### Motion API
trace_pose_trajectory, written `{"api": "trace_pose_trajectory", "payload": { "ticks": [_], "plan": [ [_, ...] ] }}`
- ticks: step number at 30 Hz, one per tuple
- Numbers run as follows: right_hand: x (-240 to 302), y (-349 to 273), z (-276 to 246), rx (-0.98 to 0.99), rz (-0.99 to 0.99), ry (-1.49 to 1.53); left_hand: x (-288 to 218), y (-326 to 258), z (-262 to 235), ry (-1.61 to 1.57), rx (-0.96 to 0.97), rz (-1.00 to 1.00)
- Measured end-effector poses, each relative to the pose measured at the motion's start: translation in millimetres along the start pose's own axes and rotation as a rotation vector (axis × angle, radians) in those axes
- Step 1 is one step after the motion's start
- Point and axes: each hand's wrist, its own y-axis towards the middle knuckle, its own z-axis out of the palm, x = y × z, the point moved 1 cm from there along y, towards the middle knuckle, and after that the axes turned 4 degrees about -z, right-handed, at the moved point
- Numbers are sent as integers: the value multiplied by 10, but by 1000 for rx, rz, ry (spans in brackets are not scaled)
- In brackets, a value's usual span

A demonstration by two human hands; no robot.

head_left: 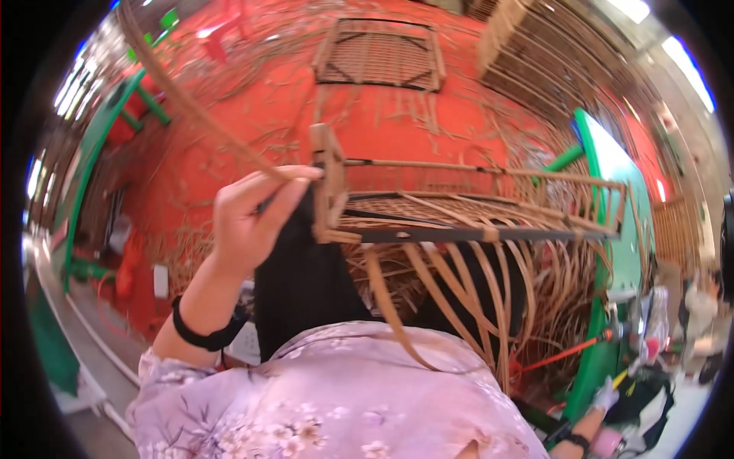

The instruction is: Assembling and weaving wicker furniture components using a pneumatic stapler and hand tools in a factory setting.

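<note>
Head view: red floor covering (pixel 267 99) took up most of the ground, its extent hard to judge under scattered cane-like scraps. Green-edged board (pixel 623 206) stood at right, bent by the lens. Stacked slatted frames (pixel 535 57) at upper right were partly cut off by the top edge. The wearer's dark-trousered legs (pixel 306 279) were partly hidden behind the floral top and the work.

Woven frame (pixel 459 212), long and dark-edged, sat over the lap, right of the left hand; its far side was hard to make out through the weave. Loose strands (pixel 451 294) hung beneath it, their lower ends lost in a tangle.

Left hand (pixel 256 214): forearm slanted up from lower left, thumb below forefinger, tips pointing right at the frame's upright end; contact there unclear. Thumb and forefinger pinched a brown strip (pixel 202 118), which rose leftward out of the picture. Right hand (pixel 604 399): small, blurred, low at right, arm stretched outward; could not tell its grip.
</note>
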Motion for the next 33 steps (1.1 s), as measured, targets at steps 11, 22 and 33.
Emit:
{"api": "trace_pose_trajectory", "payload": {
  "ticks": [11, 22, 33],
  "plan": [
    [3748, -2796, 1237, 309, -1325, -60, 212, 27, 0, -300, -103, 104],
    [4913, -4399, 2163, 687, -1952, -224, 211, -25, -99, -239, -28, 78],
    [4982, -4570, 2266, 604, -2023, -275, 228, 13, -64, -264, -50, 87]
  ]
}}
